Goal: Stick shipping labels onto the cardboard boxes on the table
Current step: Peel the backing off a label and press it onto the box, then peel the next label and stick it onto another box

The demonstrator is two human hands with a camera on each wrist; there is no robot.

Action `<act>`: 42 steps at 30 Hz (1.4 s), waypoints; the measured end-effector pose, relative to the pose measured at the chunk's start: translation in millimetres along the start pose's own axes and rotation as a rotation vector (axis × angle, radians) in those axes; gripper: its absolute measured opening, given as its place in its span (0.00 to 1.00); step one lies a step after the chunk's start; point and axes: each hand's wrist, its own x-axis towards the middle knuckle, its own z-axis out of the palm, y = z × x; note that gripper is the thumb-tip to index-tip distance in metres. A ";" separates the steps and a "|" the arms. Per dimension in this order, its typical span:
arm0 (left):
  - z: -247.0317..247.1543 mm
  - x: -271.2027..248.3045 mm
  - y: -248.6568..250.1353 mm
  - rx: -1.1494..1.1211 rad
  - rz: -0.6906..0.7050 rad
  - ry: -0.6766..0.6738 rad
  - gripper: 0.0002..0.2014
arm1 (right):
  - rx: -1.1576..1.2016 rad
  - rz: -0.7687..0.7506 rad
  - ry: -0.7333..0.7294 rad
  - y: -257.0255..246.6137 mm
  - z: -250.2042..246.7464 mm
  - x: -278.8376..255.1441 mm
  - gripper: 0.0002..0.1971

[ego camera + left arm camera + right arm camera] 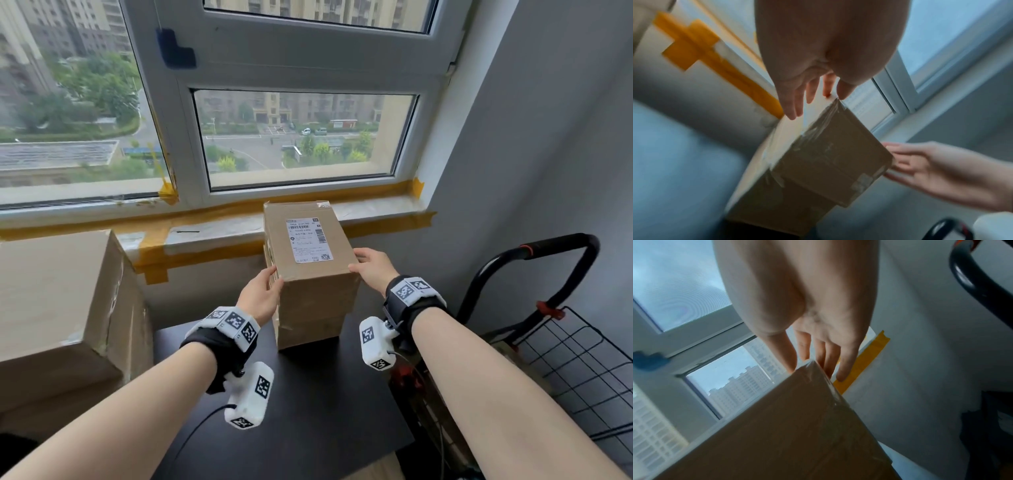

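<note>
A brown cardboard box (310, 270) sealed with clear tape sits on top of a stack of similar brown boxes (310, 325) on the far part of a dark desk (308, 411), close to the windowsill with strips of yellow tape (219, 209). A white printed shipping label (309, 241) with barcodes lies flat on the box's upper face, set toward its right half. The left hand (262, 291) is at the box's near left corner, with straight, relaxed fingers (795, 104) laid along the left side and the thumb at the top edge. The right hand (373, 269) is at the near right corner; its fingers (830, 356) are also extended, running down the right side, and the thumb touches the top edge. Neither hand curls round the box, and both merely touch it from opposite sides. A large brown cardboard carton (58, 308) stands to the left of the desk, well apart from the stack. On the right, beside the desk, stands a black wire-basket trolley (565, 342) with a curved black handle.
</note>
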 end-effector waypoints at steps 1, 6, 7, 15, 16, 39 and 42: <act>-5.3 -4.0 3.5 0.146 0.013 0.001 0.24 | -0.078 -0.014 0.013 -3.6 0.7 -2.6 0.21; -44.5 -24.1 15.1 0.588 0.132 0.013 0.22 | -0.446 -0.105 0.060 -30.5 11.7 -23.0 0.21; -53.5 -28.3 14.7 0.635 0.142 0.016 0.21 | -0.489 -0.143 0.069 -37.7 16.1 -28.5 0.20; -142.1 -77.7 -7.3 0.926 0.142 0.137 0.18 | -0.773 -0.408 -0.049 -103.7 98.5 -73.1 0.17; -154.7 -83.9 -12.8 0.939 0.129 0.152 0.18 | -0.788 -0.445 -0.072 -112.0 112.5 -78.2 0.17; -303.1 -178.7 -127.2 0.723 -0.322 0.386 0.18 | -0.009 -0.124 -0.360 -165.5 328.0 -131.1 0.35; -297.6 -173.2 -132.4 0.577 -0.355 0.402 0.18 | 0.100 -0.098 -0.368 -157.6 330.3 -123.9 0.34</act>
